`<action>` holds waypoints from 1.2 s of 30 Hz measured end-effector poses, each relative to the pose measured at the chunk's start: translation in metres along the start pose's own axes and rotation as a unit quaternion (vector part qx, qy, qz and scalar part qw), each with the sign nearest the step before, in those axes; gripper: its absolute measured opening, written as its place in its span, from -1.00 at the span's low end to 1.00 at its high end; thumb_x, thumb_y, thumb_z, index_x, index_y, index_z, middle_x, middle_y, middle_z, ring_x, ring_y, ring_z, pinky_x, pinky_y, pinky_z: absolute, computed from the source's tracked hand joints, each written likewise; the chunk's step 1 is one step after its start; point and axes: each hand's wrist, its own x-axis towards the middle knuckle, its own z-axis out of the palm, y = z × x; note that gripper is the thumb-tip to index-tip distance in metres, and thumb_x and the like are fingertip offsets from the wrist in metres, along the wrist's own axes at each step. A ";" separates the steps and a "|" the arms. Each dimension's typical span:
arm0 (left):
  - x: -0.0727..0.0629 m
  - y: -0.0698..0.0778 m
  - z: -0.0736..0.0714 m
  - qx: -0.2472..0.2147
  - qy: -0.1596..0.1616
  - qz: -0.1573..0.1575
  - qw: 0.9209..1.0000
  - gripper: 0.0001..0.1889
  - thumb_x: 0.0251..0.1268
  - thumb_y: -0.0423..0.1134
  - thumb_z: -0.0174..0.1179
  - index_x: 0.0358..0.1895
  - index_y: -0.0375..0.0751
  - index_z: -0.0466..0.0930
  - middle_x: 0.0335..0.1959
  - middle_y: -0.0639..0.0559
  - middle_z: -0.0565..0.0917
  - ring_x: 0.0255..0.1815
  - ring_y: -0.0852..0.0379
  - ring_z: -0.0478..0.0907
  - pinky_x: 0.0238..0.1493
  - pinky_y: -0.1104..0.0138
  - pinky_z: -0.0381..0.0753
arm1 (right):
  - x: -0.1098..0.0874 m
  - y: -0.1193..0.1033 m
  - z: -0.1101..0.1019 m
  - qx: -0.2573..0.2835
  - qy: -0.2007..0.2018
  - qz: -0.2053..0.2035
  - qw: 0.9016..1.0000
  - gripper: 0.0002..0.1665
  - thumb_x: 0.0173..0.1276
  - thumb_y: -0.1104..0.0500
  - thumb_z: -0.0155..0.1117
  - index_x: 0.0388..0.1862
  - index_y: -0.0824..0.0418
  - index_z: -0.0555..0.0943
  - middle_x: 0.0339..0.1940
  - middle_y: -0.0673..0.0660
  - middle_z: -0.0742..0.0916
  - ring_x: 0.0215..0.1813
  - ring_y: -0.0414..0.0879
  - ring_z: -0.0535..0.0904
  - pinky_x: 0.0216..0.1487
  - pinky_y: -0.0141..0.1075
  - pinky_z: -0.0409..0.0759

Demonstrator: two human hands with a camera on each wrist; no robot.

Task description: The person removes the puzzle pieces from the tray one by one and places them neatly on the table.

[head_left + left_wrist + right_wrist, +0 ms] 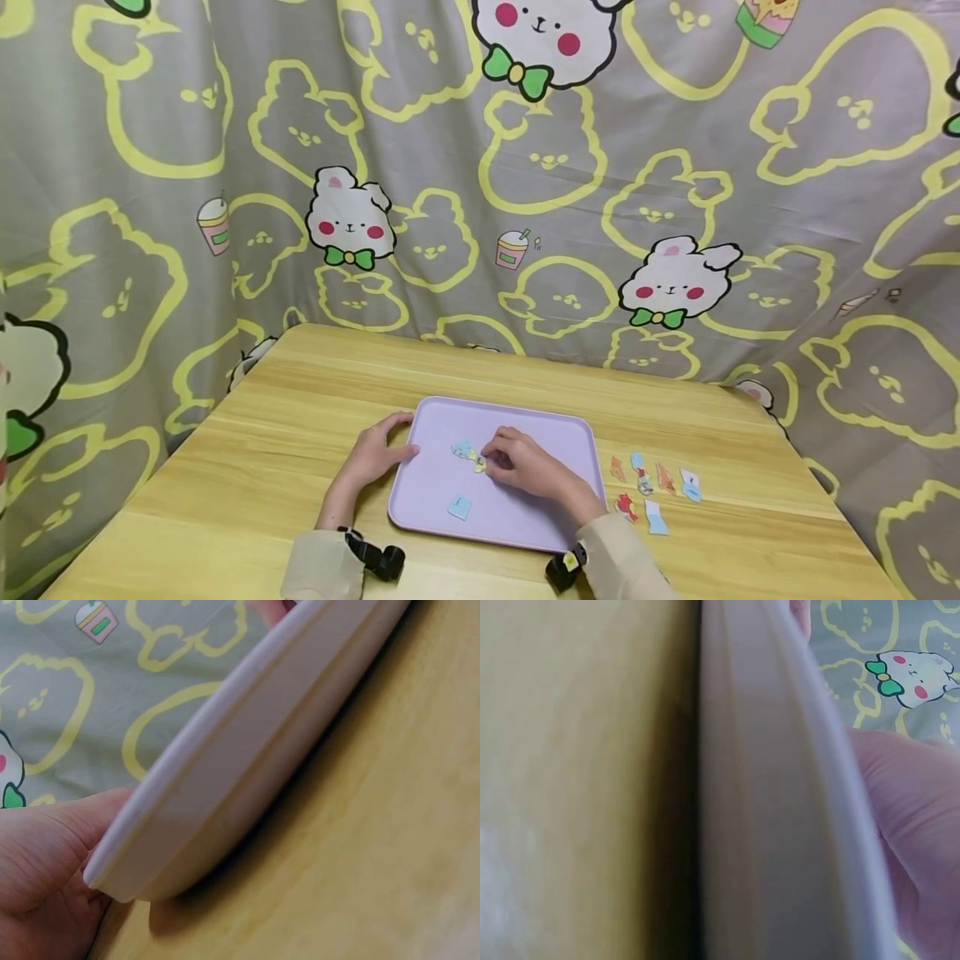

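My left hand (372,452) holds the left rim of a lavender tray (435,417), thumb over the edge and fingers outside it. In the left wrist view the thumb base of that hand (45,847) lies against the tray wall (225,765). Over the middle of the tray, my right hand (528,467) pinches a small yellowish puzzle piece (480,467) with curled fingers. That piece sits right at a light-blue puzzle piece (462,449). Nearer the front of the tray lies another light-blue piece (460,507). In the right wrist view, the tray wall (772,787) hides the fingertips.
Several loose puzzle pieces lie on the wooden table (735,550) right of the tray, among them an orange one (666,478), a red one (626,507) and a white-and-blue one (656,517). A patterned curtain (450,167) hangs behind the table and at its sides.
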 end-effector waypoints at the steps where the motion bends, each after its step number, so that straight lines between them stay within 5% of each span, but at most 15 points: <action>1: 0.000 0.000 0.000 0.000 0.000 0.000 1.000 -0.44 0.25 -0.26 0.30 0.34 -0.20 0.43 0.39 -0.27 0.44 0.50 -0.32 0.21 0.50 -0.17 0.18 | 0.001 -0.001 0.000 -0.002 0.000 0.000 1.000 -0.82 0.33 0.19 0.32 -0.10 0.18 0.68 -0.28 -0.04 0.60 -0.25 -0.32 0.45 -0.19 -0.53 0.54; 16: 0.001 0.000 0.000 0.003 -0.001 -0.001 1.000 -0.44 0.26 -0.25 0.30 0.34 -0.19 0.43 0.39 -0.27 0.43 0.50 -0.31 0.21 0.50 -0.18 0.18 | 0.008 -0.011 0.002 -0.012 0.002 0.008 1.000 -0.79 0.10 0.15 0.42 -0.30 0.13 0.59 -0.33 -0.08 0.58 -0.25 -0.34 0.41 -0.18 -0.53 0.51; 36: 0.000 0.000 0.000 0.009 -0.002 -0.001 1.000 -0.43 0.25 -0.24 0.30 0.34 -0.20 0.42 0.39 -0.29 0.42 0.49 -0.34 0.21 0.49 -0.19 0.18 | -0.006 -0.020 0.010 0.058 0.109 -0.020 0.992 -0.76 -0.01 0.22 0.45 -0.38 0.15 0.56 -0.41 0.00 0.59 -0.31 -0.31 0.42 -0.28 -0.56 0.48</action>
